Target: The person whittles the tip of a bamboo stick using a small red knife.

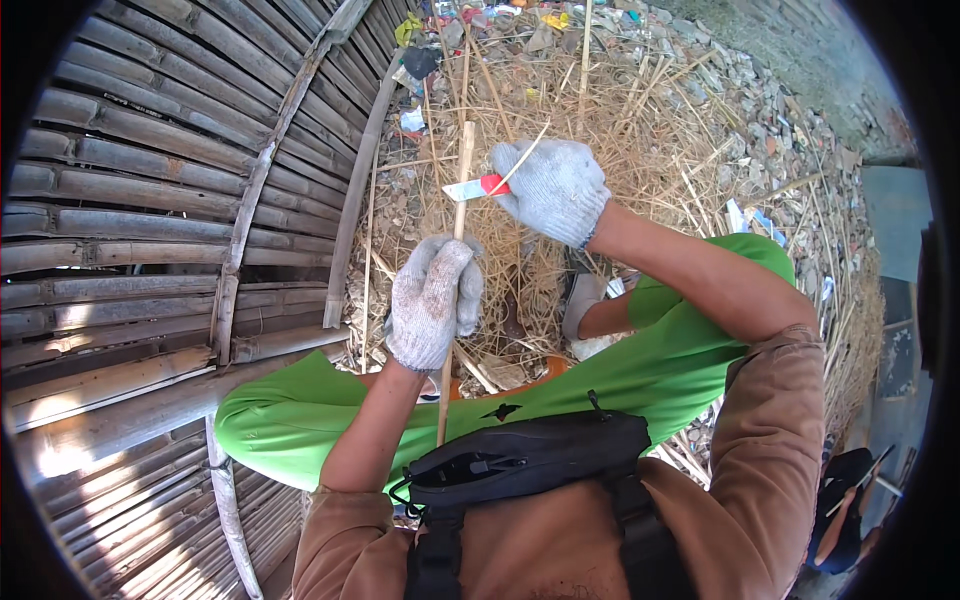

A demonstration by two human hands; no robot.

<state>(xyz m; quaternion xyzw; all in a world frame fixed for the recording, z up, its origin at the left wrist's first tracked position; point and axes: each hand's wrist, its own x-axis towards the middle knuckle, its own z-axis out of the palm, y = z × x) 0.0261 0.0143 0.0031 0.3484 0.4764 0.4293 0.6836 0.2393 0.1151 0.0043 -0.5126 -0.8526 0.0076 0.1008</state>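
– Hands' pose?
– Left hand (432, 305), gloved, is wrapped around the stick (461, 218), which extends forward from the body. Right hand (553, 190), gloved, elbow bent outward, is clenched on the red-handled knife (474, 189), blade across the stick beyond the left.
– Containers?
– Black pouch (530, 455) across the wearer's front, partly open; contents indiscernible.
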